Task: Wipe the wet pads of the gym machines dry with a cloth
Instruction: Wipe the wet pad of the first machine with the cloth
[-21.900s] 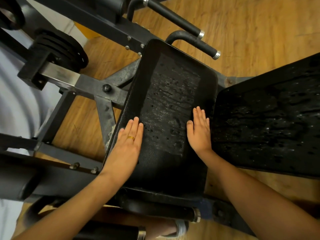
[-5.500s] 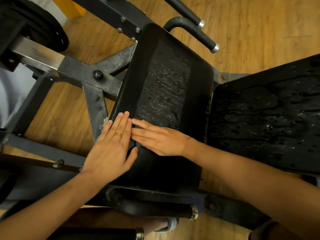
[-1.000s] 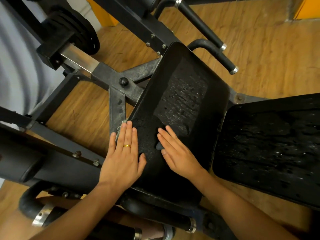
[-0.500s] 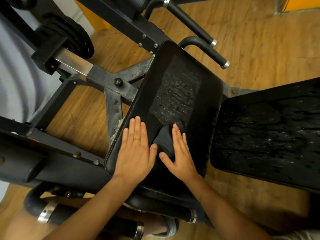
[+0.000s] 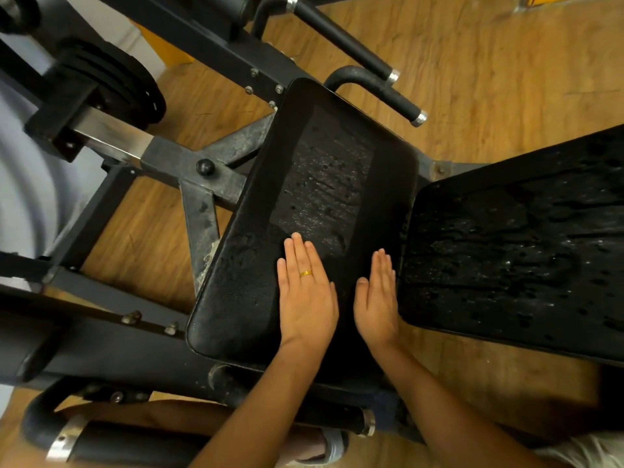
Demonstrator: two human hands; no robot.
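The long black seat pad (image 5: 243, 298) runs from near me to the far middle, with a wet, beaded patch (image 5: 320, 194) in its far half. My left hand (image 5: 305, 295), wearing a gold ring, lies flat on the pad's near middle, holding nothing. My right hand (image 5: 378, 298) presses down along the pad's right edge, fingers together. The dark cloth seen under it a moment ago blends with the pad and cannot be made out. A second black pad (image 5: 520, 251) to the right is covered in water drops.
A steel frame (image 5: 189, 163) with weight plates (image 5: 114, 92) stands to the left. Black handles (image 5: 381, 92) project beyond the seat pad's far end. A padded roller (image 5: 111, 444) lies at the near edge. The floor (image 5: 489, 62) is wood.
My right hand has slid from the pad's middle to its right edge, and the cloth that showed beside it is out of sight. My left hand has shifted right, toward the pad's middle.
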